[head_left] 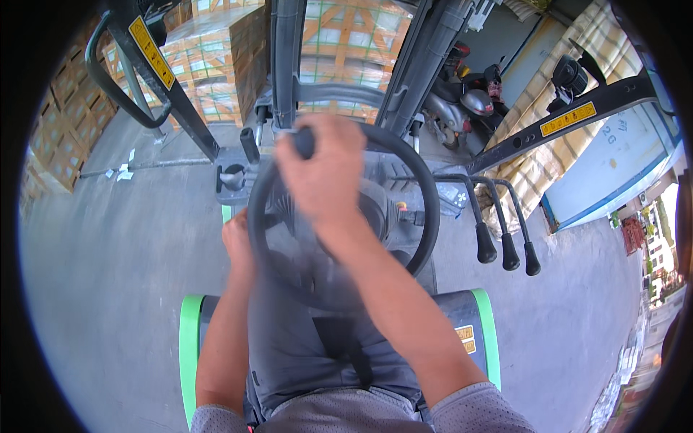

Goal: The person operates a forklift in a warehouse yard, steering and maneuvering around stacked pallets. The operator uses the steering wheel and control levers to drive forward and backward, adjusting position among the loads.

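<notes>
I sit at the controls of a forklift, its black steering wheel [431, 209] in front of me. My right hand [325, 169], somewhat blurred, reaches across to the wheel's upper left and is closed around the dark spinner knob [304, 142]. My left hand [237, 238] is lower, at the outer left side of the rim, with its fingers curled. Part of it goes behind the rim, so what it grips, if anything, is hidden. A short dark lever [271, 221] projects from the steering column close to those fingers.
Three black-knobbed levers [510, 252] stand right of the wheel. Ahead, beyond the mast [286, 65], wrapped wooden crates [354, 43] are stacked. More crates [65, 137] line the left. A scooter [451, 112], a striped curtain [530, 166] and a pale blue panel [613, 166] are on the right.
</notes>
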The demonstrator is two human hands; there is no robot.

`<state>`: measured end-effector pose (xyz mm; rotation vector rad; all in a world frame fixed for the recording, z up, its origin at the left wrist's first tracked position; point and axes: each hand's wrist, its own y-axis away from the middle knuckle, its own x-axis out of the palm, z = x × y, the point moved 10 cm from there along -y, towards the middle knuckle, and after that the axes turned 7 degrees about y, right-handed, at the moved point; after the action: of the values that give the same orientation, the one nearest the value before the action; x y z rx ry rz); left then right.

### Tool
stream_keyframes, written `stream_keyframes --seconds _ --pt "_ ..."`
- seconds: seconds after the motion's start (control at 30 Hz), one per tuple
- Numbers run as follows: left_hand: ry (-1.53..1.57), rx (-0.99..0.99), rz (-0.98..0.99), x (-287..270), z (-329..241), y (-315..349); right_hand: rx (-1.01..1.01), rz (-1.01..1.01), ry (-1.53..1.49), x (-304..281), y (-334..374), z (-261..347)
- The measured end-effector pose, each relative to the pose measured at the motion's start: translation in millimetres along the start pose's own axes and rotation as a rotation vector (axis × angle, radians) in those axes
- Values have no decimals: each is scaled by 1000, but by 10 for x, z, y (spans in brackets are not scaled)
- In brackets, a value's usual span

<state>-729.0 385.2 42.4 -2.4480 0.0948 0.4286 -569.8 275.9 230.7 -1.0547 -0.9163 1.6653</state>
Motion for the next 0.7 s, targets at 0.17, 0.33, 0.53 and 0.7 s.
stream_keyframes --seconds 0.17,0.33,0.53,0.7 --pt "181 -1 -109 -110 85 40 -77 206 -176 59 914 647" --pt "-104 8 -24 5 158 -32 -70 368 -100 -865 1585 413" --pt "-98 -16 -44 16 253 -7 143 136 156 -1656 1241 -610" --pt "-97 37 -61 1 215 -28 289 -20 116 -1644 985 -930"
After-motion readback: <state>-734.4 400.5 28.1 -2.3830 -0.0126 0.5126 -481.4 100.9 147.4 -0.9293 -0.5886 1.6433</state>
